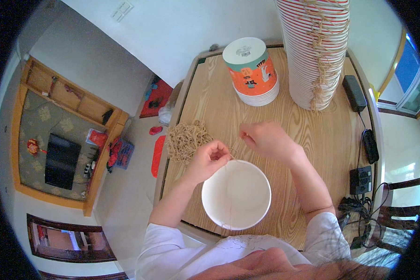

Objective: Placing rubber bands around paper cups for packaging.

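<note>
A white paper bucket (262,205) stands mouth up at the near side of the wooden table, close to my body. My left hand (211,161) is at its far left rim, thumb and fingers pinched on a thin tan twine. A fine strand crosses the bucket's mouth down to the near rim. My right hand (268,141) hovers beyond the bucket, fingers curled together; whatever is between them is too small to make out. Just past my left hand lies a tangled heap of tan twine (186,141).
Upside-down orange printed paper buckets (251,77) are stacked at the far side. Beside them rises a tall stack of white buckets (308,60) with twine hanging down it. A black power adapter (354,93) and cables line the right edge. Chairs (401,219) stand beyond.
</note>
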Motion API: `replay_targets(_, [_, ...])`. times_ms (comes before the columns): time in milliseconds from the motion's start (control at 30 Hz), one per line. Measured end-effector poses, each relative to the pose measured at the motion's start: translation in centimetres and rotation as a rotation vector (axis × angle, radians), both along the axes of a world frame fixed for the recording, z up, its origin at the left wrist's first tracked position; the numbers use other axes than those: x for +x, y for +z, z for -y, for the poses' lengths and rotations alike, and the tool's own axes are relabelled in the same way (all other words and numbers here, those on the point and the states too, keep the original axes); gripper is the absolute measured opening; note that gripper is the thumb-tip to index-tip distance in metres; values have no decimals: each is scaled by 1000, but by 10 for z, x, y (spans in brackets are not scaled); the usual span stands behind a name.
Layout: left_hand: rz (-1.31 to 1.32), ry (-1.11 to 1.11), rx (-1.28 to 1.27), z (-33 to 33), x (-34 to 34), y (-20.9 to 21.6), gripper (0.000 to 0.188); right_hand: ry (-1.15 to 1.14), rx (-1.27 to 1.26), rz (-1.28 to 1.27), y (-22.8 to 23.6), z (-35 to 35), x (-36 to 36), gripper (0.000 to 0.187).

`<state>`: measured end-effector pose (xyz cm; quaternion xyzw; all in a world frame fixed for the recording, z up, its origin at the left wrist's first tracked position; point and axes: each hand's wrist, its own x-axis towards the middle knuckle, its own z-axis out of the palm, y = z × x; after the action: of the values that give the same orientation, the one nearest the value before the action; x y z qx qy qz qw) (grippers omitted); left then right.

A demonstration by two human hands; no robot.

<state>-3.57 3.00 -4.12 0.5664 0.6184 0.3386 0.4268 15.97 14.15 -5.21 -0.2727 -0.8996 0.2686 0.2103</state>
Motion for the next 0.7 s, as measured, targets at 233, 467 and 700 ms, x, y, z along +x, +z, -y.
replay_targets(233, [385, -19, -93, 10, 4, -10, 6, 122, 4, 84, 5, 15, -5, 11])
replay_targets(467, [222, -152, 166, 9, -3, -39, 10, 177, -15, 87, 7, 15, -2, 9])
replay_targets(700, [-90, -226, 435, 6, -11, -35, 20, 171, 0, 170, 13, 19, -16, 8])
